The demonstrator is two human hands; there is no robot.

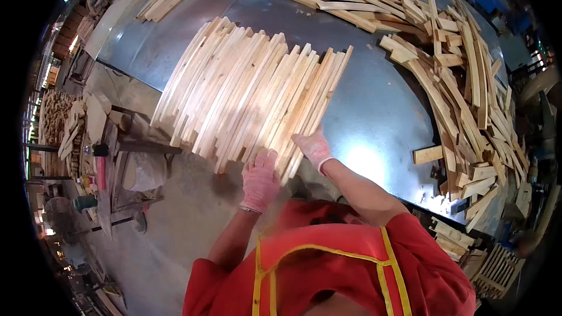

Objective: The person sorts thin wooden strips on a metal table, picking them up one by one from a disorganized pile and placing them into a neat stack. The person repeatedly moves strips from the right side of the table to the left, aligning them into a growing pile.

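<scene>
Tabletop (398,105) is bearing a wood heap (468,93) and a row of wooden strips (246,88), ends overhanging its near edge. Left hand (260,181) is touching the strips' near ends, right hand (314,147) their right side; whether either is pinching, I cannot tell.

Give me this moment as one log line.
left hand: at near ends of wooden strips | right hand: at their right edge | strips: side by side, ends uneven | jumbled wood pile: on table, right
</scene>
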